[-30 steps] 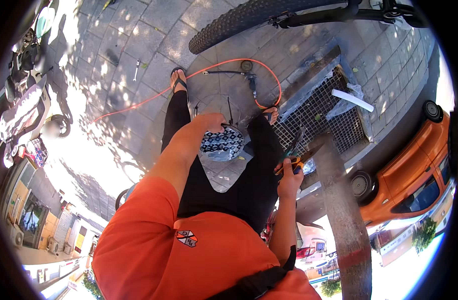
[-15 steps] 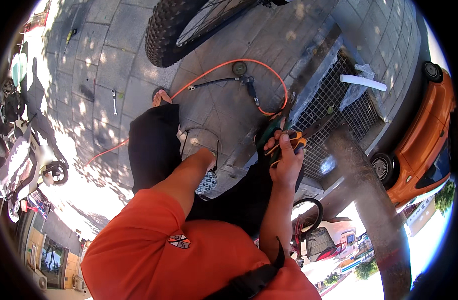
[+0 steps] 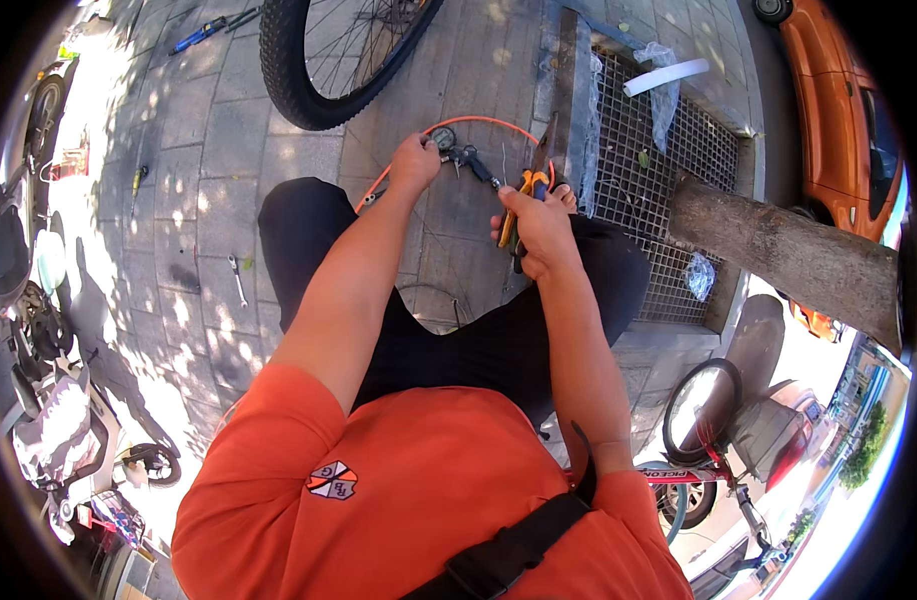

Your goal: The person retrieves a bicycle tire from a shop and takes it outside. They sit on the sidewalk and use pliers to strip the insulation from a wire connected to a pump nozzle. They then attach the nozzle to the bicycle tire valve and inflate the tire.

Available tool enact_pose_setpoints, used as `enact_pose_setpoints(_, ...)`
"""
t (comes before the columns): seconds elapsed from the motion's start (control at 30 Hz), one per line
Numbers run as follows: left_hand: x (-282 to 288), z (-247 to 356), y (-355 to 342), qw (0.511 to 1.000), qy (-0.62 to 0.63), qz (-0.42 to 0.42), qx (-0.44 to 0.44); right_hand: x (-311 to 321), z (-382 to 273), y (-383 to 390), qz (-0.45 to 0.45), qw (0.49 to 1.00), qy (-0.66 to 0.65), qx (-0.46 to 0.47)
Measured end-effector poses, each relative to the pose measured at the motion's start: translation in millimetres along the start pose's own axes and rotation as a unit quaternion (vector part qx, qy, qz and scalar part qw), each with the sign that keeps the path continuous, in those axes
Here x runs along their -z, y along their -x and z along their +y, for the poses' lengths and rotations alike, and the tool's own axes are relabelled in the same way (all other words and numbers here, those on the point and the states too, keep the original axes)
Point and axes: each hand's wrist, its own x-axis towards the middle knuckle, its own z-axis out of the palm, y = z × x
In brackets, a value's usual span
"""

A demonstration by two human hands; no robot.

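Note:
My left hand (image 3: 415, 162) reaches to the round pressure gauge (image 3: 445, 138) on an inflator (image 3: 477, 168) with an orange hose (image 3: 493, 120); its fingers are curled at the gauge, and what they grip is unclear. My right hand (image 3: 536, 228) is closed around several hand tools, with orange and dark handles (image 3: 528, 188) and metal jaws pointing away from me, beside the inflator. Below, between my legs (image 3: 313, 225), a thin dark curved piece lies partly hidden on the paving.
Above is a bicycle wheel (image 3: 333, 105); at left a wrench (image 3: 237, 281), screwdriver (image 3: 138, 180), blue tool (image 3: 193, 38) and parked scooters (image 3: 73, 430). At right are a grate (image 3: 638, 150) with plastic and a white tube (image 3: 666, 76), a trunk (image 3: 783, 245), orange car (image 3: 833, 130) and red bicycle (image 3: 703, 440).
My left hand has moved from the patterned seat between my legs forward to the gauge. My right hand has moved forward with the tools. My knees have bent and the view has shifted.

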Motion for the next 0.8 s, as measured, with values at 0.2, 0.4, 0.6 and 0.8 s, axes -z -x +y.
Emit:
enact_pose_setpoints(0.2, 35, 54, 43, 0.995, 0.093, 0.033, 0.02, -14, 108, -92, -0.007, 0.985, 0.148, -0.087)
enact_pose_setpoints(0.4, 92, 155, 81, 0.986, 0.115, -0.117, -0.037, -39, 164, -121, -0.056, 0.865, 0.489, -0.097)
enact_pose_setpoints(0.6, 178, 188, 63, 0.923, 0.07, -0.326, -0.194, -8, 185, -129, -0.101, 0.771, 0.616, -0.122)
enact_pose_setpoints(0.8, 145, 59, -14, 0.919, 0.056, -0.39, 0.022, 17, 223, -141, -0.024, 0.76, 0.632, -0.152)
